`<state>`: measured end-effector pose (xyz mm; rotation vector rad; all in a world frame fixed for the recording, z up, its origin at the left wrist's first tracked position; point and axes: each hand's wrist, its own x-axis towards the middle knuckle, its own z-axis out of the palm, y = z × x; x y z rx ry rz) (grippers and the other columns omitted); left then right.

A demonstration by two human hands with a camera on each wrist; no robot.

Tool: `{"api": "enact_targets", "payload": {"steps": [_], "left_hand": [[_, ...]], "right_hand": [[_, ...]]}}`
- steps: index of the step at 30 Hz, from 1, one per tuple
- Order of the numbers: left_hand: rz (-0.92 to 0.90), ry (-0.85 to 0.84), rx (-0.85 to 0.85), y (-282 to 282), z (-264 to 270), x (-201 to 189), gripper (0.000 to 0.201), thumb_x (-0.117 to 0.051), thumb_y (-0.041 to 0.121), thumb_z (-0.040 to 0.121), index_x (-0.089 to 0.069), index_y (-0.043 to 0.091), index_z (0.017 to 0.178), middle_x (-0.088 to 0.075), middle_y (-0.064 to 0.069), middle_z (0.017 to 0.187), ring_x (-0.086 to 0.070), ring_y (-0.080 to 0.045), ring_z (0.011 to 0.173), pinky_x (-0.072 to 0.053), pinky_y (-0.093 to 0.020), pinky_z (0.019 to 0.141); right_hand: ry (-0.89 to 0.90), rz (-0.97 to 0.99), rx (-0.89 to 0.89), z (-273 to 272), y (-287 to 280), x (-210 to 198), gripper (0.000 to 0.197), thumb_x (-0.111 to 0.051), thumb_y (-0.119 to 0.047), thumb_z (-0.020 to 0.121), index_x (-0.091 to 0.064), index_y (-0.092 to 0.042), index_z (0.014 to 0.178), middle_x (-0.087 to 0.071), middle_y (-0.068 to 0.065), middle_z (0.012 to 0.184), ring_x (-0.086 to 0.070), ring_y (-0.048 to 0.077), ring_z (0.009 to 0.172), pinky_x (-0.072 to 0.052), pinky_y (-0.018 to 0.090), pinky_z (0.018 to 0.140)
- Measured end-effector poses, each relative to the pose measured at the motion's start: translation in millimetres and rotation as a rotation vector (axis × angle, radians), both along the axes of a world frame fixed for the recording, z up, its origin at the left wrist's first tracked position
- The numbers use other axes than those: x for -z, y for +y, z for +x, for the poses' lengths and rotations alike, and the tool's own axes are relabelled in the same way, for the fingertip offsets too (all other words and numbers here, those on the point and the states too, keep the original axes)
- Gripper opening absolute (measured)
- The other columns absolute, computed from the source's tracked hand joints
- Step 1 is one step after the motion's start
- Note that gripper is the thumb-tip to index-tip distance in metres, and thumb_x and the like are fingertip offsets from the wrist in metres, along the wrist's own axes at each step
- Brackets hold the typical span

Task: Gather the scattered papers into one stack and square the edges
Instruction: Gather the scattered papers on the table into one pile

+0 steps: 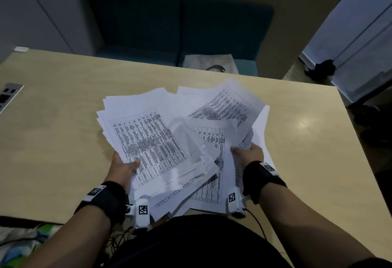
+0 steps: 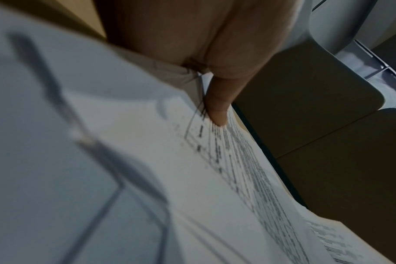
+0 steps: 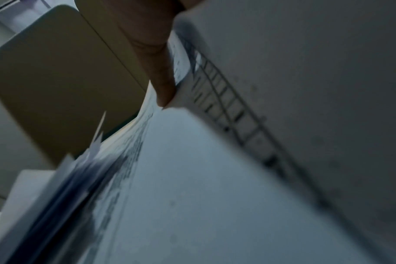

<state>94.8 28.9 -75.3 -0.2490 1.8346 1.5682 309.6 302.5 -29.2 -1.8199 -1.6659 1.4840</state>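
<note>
Left hand [image 1: 124, 167]: thumb lay on top of the left bundle of papers [image 1: 146, 138], the remaining fingers hidden beneath the sheets; the hand gripped that bundle at its near edge.
Left thumb, left wrist view: the tip [image 2: 217, 114] pressed onto a printed table at the edge of the top sheet.
Right hand [image 1: 248, 154]: thumb on top, other fingers out of sight under the sheets; it gripped the right bundle at its near edge.
Right thumb, right wrist view: the tip [image 3: 164, 92] pressed against overlapping sheets; the picture was blurred.
Papers, state: white sheets printed with tables, fanned and skewed, corners sticking out in several directions; the two bundles overlapped in the middle, edges not aligned.
Papers, place: gathered at the near middle of the surface [image 1: 63, 119], the near edges reaching past its front edge toward the person's lap; whether the far ends rested on it cannot be told.
Wrist bands: a black strap on each forearm, left [image 1: 106, 198] and right [image 1: 262, 175], each with a small white camera unit bearing a square code marker.
Surface, other contents: a socket panel [image 1: 9, 96] set in at the far left edge; a small white item [image 1: 21, 49] at the far left corner.
Beyond the surface: a teal seat [image 1: 180, 32] with a pale cloth bag [image 1: 211, 64] lying on it.
</note>
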Motion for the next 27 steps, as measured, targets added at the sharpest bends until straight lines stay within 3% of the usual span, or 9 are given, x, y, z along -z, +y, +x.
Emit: {"api": "enact_targets", "payload": {"steps": [2, 5, 9, 12, 14, 16, 21, 24, 27], "left_hand": [[0.024, 0.007, -0.004, 1.6, 0.7, -0.2, 0.096, -0.069, 0.009, 0.09, -0.002, 0.024, 0.157, 0.001, -0.006, 0.167, -0.015, -0.031, 0.151, -0.016, -0.054, 0.12], [0.06, 0.04, -0.008, 2.4, 4.4, -3.4, 0.088, -0.065, 0.003, 0.092, -0.008, 0.02, 0.157, -0.007, -0.002, 0.166, -0.016, -0.029, 0.15, -0.016, -0.05, 0.12], [0.068, 0.083, 0.047, 5.5, 9.8, -14.2, 0.072, -0.058, -0.003, 0.095, -0.021, 0.017, 0.154, -0.028, 0.0, 0.159, -0.026, -0.027, 0.146, -0.021, -0.045, 0.115], [0.063, 0.057, 0.055, 3.7, 5.4, -8.8, 0.073, -0.059, -0.003, 0.094, -0.024, 0.025, 0.152, -0.023, 0.002, 0.162, -0.025, -0.029, 0.147, -0.02, -0.051, 0.117], [0.064, 0.049, 0.054, 1.1, 1.3, -1.2, 0.074, -0.061, -0.003, 0.093, -0.027, 0.028, 0.151, -0.026, 0.002, 0.162, -0.027, -0.029, 0.146, -0.021, -0.054, 0.116], [0.064, 0.055, 0.068, -0.1, 0.2, 0.2, 0.075, -0.062, -0.002, 0.092, -0.027, 0.028, 0.151, -0.027, 0.001, 0.162, -0.03, -0.029, 0.145, -0.023, -0.054, 0.115], [0.061, 0.038, 0.079, -0.1, -0.2, -2.2, 0.077, -0.061, -0.004, 0.092, -0.027, 0.032, 0.15, -0.029, 0.006, 0.159, -0.03, -0.024, 0.143, -0.021, -0.055, 0.116], [0.048, 0.036, 0.094, -1.3, -1.2, -0.4, 0.076, -0.059, -0.004, 0.093, -0.026, 0.035, 0.149, -0.029, -0.007, 0.16, -0.034, -0.031, 0.143, -0.024, -0.056, 0.113], [0.058, 0.038, 0.086, 1.3, 2.1, -4.2, 0.076, -0.059, -0.001, 0.095, -0.022, 0.032, 0.153, -0.018, 0.0, 0.164, -0.026, -0.033, 0.147, -0.023, -0.05, 0.115]], "right_hand": [[-0.019, 0.086, -0.024, 3.8, 10.7, -10.8, 0.019, -0.067, -0.016, 0.081, -0.069, -0.008, 0.098, -0.069, 0.01, 0.083, -0.063, 0.028, 0.074, -0.047, 0.028, 0.066], [-0.136, 0.296, -0.113, 13.7, 28.6, -23.9, 0.012, -0.06, -0.017, 0.084, -0.066, -0.007, 0.084, -0.064, 0.015, 0.075, -0.061, 0.034, 0.074, -0.041, 0.029, 0.062], [-0.207, 0.472, -0.189, 24.2, 49.8, -50.3, 0.018, -0.054, -0.023, 0.093, -0.065, -0.008, 0.091, -0.053, 0.014, 0.076, -0.048, 0.032, 0.072, -0.032, 0.029, 0.063], [-0.192, 0.534, -0.15, 30.0, 60.6, -66.5, 0.023, -0.052, -0.027, 0.095, -0.064, -0.009, 0.093, -0.055, 0.016, 0.076, -0.055, 0.037, 0.075, -0.036, 0.03, 0.064], [-0.18, 0.569, -0.101, 32.7, 66.4, -75.8, 0.016, -0.052, -0.019, 0.094, -0.065, -0.012, 0.099, -0.054, 0.013, 0.079, -0.056, 0.036, 0.077, -0.038, 0.03, 0.068], [-0.16, 0.623, -0.067, 35.1, 70.8, -85.7, 0.024, -0.05, -0.008, 0.088, -0.067, -0.013, 0.105, -0.055, 0.011, 0.08, -0.054, 0.033, 0.077, -0.038, 0.031, 0.069], [-0.095, 0.764, 0.031, 43.5, 81.7, -116.2, 0.017, -0.047, -0.011, 0.083, -0.063, -0.013, 0.087, -0.05, 0.008, 0.07, -0.045, 0.029, 0.069, -0.031, 0.028, 0.063], [-0.038, 0.783, 0.075, 48.2, 87.0, -133.9, 0.009, -0.039, -0.019, 0.074, -0.046, -0.016, 0.068, -0.04, 0.002, 0.057, -0.039, 0.026, 0.065, -0.022, 0.025, 0.054], [0.032, 0.798, 0.165, 51.5, 86.5, -148.0, 0.014, -0.046, -0.014, 0.08, -0.059, -0.01, 0.082, -0.049, 0.008, 0.071, -0.044, 0.021, 0.07, -0.026, 0.019, 0.051]]}}
